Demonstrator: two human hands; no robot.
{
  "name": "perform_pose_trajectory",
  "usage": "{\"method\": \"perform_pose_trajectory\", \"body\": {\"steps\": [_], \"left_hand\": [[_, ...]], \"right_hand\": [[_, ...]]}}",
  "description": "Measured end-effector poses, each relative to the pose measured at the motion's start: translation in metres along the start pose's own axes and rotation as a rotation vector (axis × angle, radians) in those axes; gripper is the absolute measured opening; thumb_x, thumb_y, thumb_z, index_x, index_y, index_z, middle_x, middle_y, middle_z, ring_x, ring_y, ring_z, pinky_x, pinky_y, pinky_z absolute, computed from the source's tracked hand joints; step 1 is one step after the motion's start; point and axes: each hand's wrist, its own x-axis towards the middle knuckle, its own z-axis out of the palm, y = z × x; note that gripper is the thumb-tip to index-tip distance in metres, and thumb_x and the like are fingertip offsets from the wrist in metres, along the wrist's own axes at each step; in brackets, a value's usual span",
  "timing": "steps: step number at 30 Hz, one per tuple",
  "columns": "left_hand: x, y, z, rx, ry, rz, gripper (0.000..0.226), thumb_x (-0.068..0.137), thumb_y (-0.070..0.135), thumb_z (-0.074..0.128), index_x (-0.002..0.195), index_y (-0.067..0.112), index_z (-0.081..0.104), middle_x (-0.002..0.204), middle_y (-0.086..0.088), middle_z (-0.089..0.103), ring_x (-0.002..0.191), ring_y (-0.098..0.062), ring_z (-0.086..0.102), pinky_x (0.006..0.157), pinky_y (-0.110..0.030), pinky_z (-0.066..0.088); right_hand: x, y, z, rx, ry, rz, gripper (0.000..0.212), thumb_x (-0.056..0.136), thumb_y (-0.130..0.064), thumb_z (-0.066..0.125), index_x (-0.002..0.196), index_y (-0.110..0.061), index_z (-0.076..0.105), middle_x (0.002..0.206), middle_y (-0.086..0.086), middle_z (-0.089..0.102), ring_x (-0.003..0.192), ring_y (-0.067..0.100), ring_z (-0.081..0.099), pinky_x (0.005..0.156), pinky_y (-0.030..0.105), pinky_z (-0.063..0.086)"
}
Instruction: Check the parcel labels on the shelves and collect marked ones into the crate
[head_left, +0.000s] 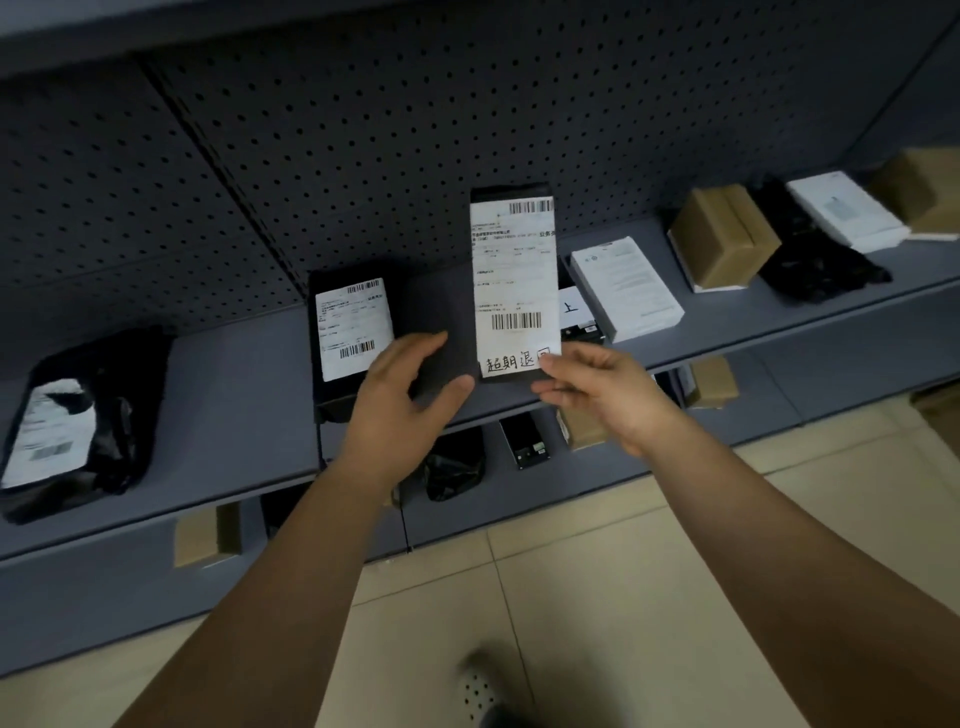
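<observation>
Head view puts us in front of a grey shelf (234, 395) with a pegboard back, and everything below is placed against that shelf. Our right hand (597, 389) pinches the bottom edge of a black parcel (511, 197), holding it upright above the shelf's front lip so its white label (514, 275) faces us — handwritten characters run along the label's bottom, just above our fingertips. We read that as a marked one, so it should go into the crate. No crate shows here, so we cannot say where it stands.

Our left hand (410, 384) rests with fingers loosely curved over a dark box (441, 306) that sits on the shelf, just left of the raised parcel; whether it truly grips the box we cannot tell, and it looks more like a touch than a hold. Further left on the shelf lies a second labelled parcel (353, 327), then a black bag (78, 421) near the shelf's left end.

The risk — our right-hand pinch is only at one corner of a tall, thin parcel, so a quick swing away from the shelf could let it pivot and slip. Our thumb also partly covers the handwriting, which could cause a misread. The left hand, drawn back carelessly, might drag the dark box off the lip.
</observation>
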Motion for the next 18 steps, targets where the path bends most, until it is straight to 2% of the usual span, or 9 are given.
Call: {"method": "perform_pose_trajectory", "body": {"steps": [2,6,9,12,14,16,18], "left_hand": [[-0.012,0.016,0.000,0.023,-0.023,0.032,0.053,0.086,0.042,0.064,0.135,0.024,0.054,0.133,0.011,0.048,0.127,-0.008,0.045,0.110,-0.033,0.039],[-0.040,0.059,0.014,0.050,-0.038,0.105,0.052,0.087,0.038,0.065,0.135,0.020,0.054,0.132,0.012,0.048,0.126,-0.005,0.044,0.110,-0.031,0.038],[-0.065,0.107,0.040,0.056,-0.088,0.155,0.048,0.090,0.032,0.066,0.134,0.019,0.054,0.133,0.010,0.050,0.125,-0.003,0.044,0.111,-0.025,0.035],[-0.088,0.186,0.073,0.021,-0.152,0.230,0.045,0.091,0.030,0.066,0.133,0.020,0.055,0.131,0.017,0.048,0.121,0.007,0.041,0.108,-0.014,0.032],[-0.101,0.247,0.096,-0.016,-0.190,0.304,0.042,0.091,0.032,0.066,0.131,0.024,0.056,0.129,0.022,0.048,0.122,0.005,0.042,0.109,-0.021,0.035],[-0.113,0.310,0.119,-0.039,-0.219,0.411,0.040,0.091,0.034,0.066,0.129,0.026,0.057,0.131,0.016,0.052,0.125,-0.002,0.046,0.107,-0.026,0.038],[-0.123,0.371,0.140,-0.070,-0.241,0.524,0.040,0.090,0.031,0.067,0.128,0.021,0.058,0.131,0.011,0.053,0.122,-0.001,0.047,0.105,-0.018,0.036]], "right_hand": [[-0.020,-0.004,-0.007,0.015,0.023,-0.011,0.014,0.092,-0.014,0.065,0.105,-0.013,0.069,0.107,0.003,0.073,0.091,0.018,0.071,0.083,0.025,0.056],[-0.076,-0.006,-0.035,0.026,0.075,-0.050,0.013,0.092,-0.014,0.064,0.103,-0.014,0.071,0.106,0.004,0.074,0.091,0.018,0.070,0.082,0.026,0.056],[-0.139,-0.015,-0.074,0.006,0.152,-0.099,0.013,0.092,-0.015,0.064,0.102,-0.014,0.071,0.105,0.003,0.075,0.090,0.018,0.070,0.089,0.031,0.056],[-0.218,-0.043,-0.125,0.003,0.272,-0.161,0.013,0.092,-0.013,0.064,0.102,-0.010,0.071,0.104,0.007,0.075,0.089,0.020,0.069,0.092,0.035,0.055],[-0.276,-0.069,-0.161,0.005,0.354,-0.220,0.015,0.092,-0.014,0.064,0.104,-0.008,0.071,0.103,0.008,0.075,0.090,0.021,0.069,0.089,0.034,0.055],[-0.336,-0.097,-0.194,0.004,0.450,-0.280,0.015,0.091,-0.014,0.064,0.104,-0.008,0.072,0.102,0.007,0.076,0.088,0.018,0.070,0.084,0.030,0.057],[-0.392,-0.126,-0.222,-0.006,0.554,-0.338,0.016,0.091,-0.014,0.065,0.105,-0.008,0.072,0.106,0.011,0.074,0.092,0.019,0.068,0.087,0.032,0.058]]}}
